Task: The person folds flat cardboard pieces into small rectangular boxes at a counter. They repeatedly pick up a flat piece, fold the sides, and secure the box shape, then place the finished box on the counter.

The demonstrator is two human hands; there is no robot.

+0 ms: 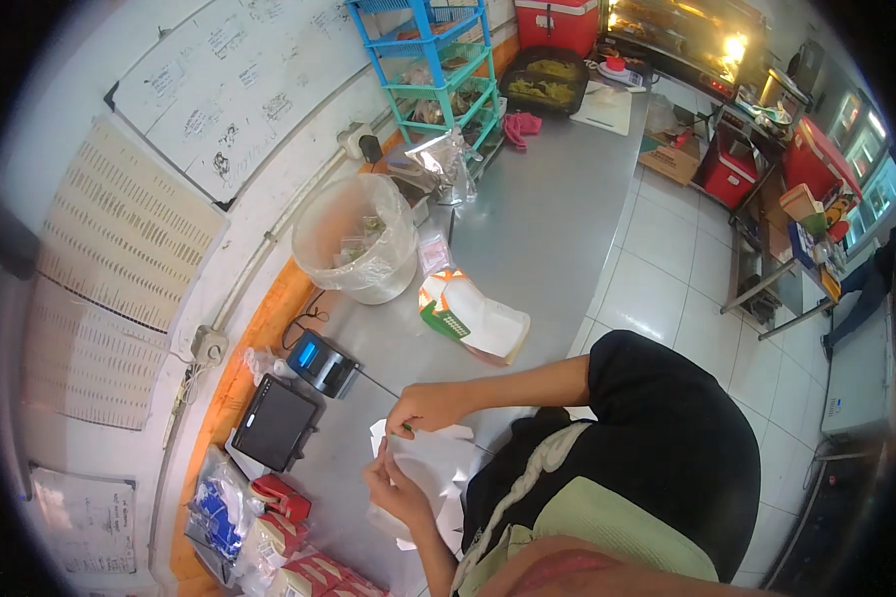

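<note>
My right hand [425,409] comes in from the right above the steel table, its fingers closed around a small dark green thing [407,427] too small to name. Just below it is my left hand [398,491], thumb and fingers pinched together near the right fingertips. Whatever sits in that pinch, if anything, is hidden. Under and beside both hands lies a white sheet [443,460] with notched, flap-like edges, like a flattened carton. It lies partly behind the left forearm.
Left of the hands stand a black tablet [275,422] and a small printer-like device [322,364]. Red-and-white packages [309,567] lie nearer. Farther off are printed cartons [476,316], a lined bin [356,239], foil [448,164], a tiered rack [438,85] and a black tray [545,82].
</note>
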